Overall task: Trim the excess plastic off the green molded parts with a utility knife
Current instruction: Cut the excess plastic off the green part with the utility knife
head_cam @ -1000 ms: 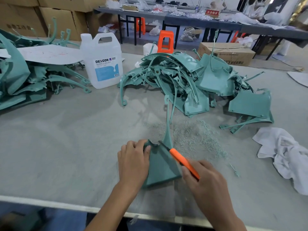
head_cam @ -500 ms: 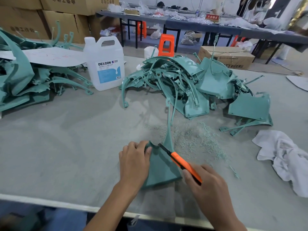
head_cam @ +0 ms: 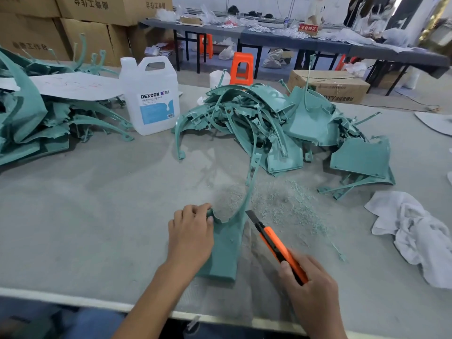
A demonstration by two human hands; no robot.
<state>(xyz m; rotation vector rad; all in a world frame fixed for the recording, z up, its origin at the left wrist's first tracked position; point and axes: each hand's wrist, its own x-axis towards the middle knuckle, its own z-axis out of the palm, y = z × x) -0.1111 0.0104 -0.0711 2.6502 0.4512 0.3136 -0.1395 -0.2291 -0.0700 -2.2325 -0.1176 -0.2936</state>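
Head view. Green molded part [head_cam: 227, 250] lay flat on grey table [head_cam: 97, 204] near front edge, its thin curved arm running away toward shavings [head_cam: 281, 201]. My left hand [head_cam: 190, 237] pressed on part's left side, fingers curled over notched top edge. My right hand [head_cam: 315, 289] gripped orange utility knife [head_cam: 276, 245], blade out, tip just beside part's right edge. Pile of green parts [head_cam: 281, 128] behind; second pile [head_cam: 29, 123] far left; white jug [head_cam: 150, 99] between them; white cloth [head_cam: 415, 236] at right.

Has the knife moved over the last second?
Yes. The knife has slid right, towards the white rag, its blade no longer across the green part.
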